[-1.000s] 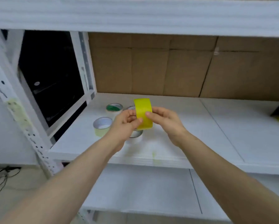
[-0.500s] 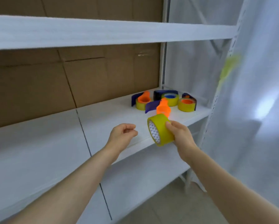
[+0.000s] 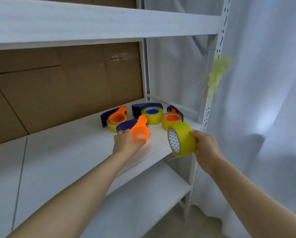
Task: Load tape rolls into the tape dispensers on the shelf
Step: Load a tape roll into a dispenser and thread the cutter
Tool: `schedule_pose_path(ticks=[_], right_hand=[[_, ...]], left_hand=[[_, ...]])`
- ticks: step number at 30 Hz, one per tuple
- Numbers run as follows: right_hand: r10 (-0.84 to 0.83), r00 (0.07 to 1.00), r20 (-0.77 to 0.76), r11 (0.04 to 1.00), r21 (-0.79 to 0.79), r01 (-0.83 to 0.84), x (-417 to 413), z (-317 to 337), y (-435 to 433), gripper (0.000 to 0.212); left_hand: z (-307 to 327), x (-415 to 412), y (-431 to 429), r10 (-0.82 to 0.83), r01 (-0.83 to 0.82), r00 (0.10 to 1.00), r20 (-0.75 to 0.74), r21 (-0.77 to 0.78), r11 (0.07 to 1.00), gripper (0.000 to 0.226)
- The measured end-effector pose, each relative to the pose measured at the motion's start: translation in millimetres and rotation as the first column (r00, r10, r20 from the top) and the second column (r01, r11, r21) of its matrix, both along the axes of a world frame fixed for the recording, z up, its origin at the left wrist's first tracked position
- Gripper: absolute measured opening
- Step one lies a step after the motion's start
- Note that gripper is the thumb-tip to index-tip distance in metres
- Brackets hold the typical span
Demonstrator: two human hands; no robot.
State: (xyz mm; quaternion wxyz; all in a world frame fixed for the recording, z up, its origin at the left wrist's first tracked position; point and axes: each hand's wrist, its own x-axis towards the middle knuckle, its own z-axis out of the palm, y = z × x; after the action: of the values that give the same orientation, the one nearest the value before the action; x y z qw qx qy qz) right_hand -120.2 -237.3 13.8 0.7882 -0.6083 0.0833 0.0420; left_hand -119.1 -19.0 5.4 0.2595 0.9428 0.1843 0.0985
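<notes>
My right hand point(image 3: 206, 147) grips a yellow tape roll point(image 3: 181, 139), held on edge just off the front right corner of the white shelf point(image 3: 71, 157). My left hand point(image 3: 126, 143) curls around the near end of an orange and blue dispenser point(image 3: 139, 129) that carries no roll and lies on the shelf. Behind it sit three blue dispensers with yellow rolls in them: one with an orange hub at the left point(image 3: 115, 120), one with a blue hub in the middle point(image 3: 151, 114), one with an orange hub at the right point(image 3: 172, 120).
Brown cardboard point(image 3: 61, 86) lines the back of the shelf. A white upright post point(image 3: 210, 93) with a yellow smear stands at the right front corner, with white fabric point(image 3: 264, 100) beyond it. A shelf board point(image 3: 92, 28) runs overhead and a lower shelf point(image 3: 143, 200) lies beneath.
My view swung from the left end of the shelf to the right end. My left hand let go of the yellow roll and reached forward to take hold of the orange dispenser; my right hand kept the roll.
</notes>
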Motion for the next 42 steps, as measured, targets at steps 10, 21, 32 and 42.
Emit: schedule_pose_path(ticks=[10, 21, 32, 42], right_hand=[[0.203, 0.977, -0.064, 0.979, 0.043, -0.201, 126, -4, 32, 0.04], [0.378, 0.925, -0.015, 0.922, 0.096, -0.375, 177, 9, 83, 0.027], [0.656, 0.732, 0.184, 0.721, 0.135, -0.679, 175, 3, 117, 0.032], [0.768, 0.596, 0.233, 0.585, 0.123, -0.802, 158, -30, 125, 0.035]], left_hand=[[-13, 94, -10, 0.1, -0.041, 0.957, -0.273, 0.217, 0.975, 0.116], [25, 91, 11, 0.306, 0.075, 0.943, 0.131, -0.979, 0.187, 0.029], [5, 70, -6, 0.384, 0.131, 0.904, 0.188, -0.977, 0.169, 0.035], [-6, 60, -18, 0.566, 0.156, 0.807, 0.168, -0.985, 0.07, 0.029]])
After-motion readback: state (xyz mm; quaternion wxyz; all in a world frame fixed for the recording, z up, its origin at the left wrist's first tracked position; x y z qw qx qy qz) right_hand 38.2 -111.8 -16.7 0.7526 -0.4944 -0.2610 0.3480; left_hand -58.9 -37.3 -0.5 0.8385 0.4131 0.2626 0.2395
